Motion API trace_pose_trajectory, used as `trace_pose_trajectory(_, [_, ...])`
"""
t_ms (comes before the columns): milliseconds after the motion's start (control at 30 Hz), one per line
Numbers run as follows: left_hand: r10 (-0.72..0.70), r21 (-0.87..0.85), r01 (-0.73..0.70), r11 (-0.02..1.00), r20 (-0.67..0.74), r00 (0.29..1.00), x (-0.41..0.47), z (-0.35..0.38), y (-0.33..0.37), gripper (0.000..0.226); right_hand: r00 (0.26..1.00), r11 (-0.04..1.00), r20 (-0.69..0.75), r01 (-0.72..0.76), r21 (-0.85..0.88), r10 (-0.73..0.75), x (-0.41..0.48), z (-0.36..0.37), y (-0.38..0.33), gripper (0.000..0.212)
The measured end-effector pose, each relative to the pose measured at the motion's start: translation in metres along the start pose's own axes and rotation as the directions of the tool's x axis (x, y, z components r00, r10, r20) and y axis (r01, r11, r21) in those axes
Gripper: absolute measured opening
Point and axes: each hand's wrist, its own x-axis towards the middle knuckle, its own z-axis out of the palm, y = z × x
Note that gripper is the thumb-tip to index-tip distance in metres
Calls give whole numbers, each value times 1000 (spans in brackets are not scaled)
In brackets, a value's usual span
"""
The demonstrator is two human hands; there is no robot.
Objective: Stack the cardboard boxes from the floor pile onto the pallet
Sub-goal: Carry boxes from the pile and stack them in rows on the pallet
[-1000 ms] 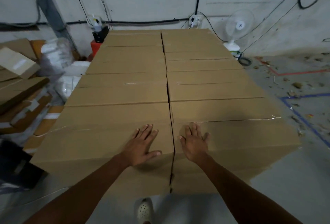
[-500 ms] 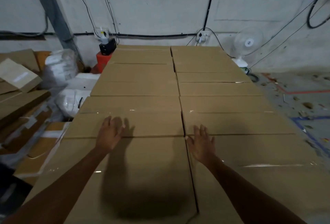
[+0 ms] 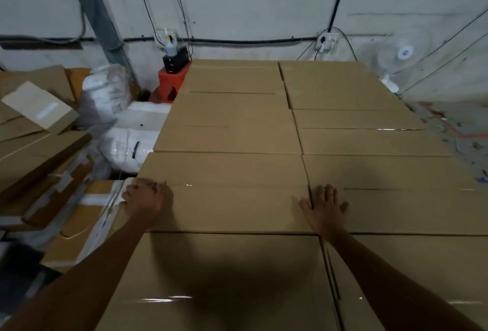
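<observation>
Two columns of taped brown cardboard boxes form a flat stack in front of me, running back to the wall. In the left column, my left hand (image 3: 144,200) curls over the left edge of the second box from me (image 3: 232,198). Over at the seam between the columns, my right hand (image 3: 324,208) lies flat with fingers spread, its thumb on that same box and its fingers on the neighbouring right box (image 3: 401,209). The nearest left box (image 3: 216,283) lies under my forearms. The pallet is hidden beneath the stack.
Loose and flattened cardboard boxes (image 3: 39,140) pile up at the left beside white plastic bags (image 3: 132,137). A red stool (image 3: 173,81) with a black device stands at the wall. A white fan (image 3: 398,58) stands back right. Bare littered floor (image 3: 459,130) lies to the right.
I have leaned further over the stack. My left hand slid out to the left edge of the second box and curled over it. My right hand moved forward onto the centre seam.
</observation>
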Motion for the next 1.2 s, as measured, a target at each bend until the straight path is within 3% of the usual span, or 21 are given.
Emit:
trace_pose_trajectory(100, [-28,20,27,999,11,1000,0,6,3,79,1000,1000,-10,-6,19,6,-2,4,-3,120])
trace_pose_trajectory(300, [-31,67,31,997,-5,1000,-5,19,1,81,1000,1000,11,5,-22,-5,-4,2,-4,109])
trace_pose_trajectory(467, [-27,66,25,997,22,999,4,18,-4,89,999,1000,37,10,1,-10,-3,1,-4,119])
trace_pose_trajectory(567, [-2,70,1,998,11,1000,1,13,-5,90,999,1000,51,17,-3,-17,-4,0,-6,100])
trace_pose_trajectory(733, [189,149,-194,970,50,981,0,1,-35,64,990,987,3,137,-79,-138,-23,9,-14,85])
trace_pose_trajectory(900, [161,94,-158,983,-22,987,-21,-7,-63,68,981,977,0,191,-100,-192,-44,10,-12,78])
trace_pose_trajectory(1000, [144,90,-146,985,27,989,-36,-8,-84,72,971,963,39,238,-125,-235,-63,11,-7,76])
trace_pose_trajectory(1200, [214,79,-214,974,9,977,-88,-9,-114,60,940,929,75,340,-149,-332,-110,10,16,103])
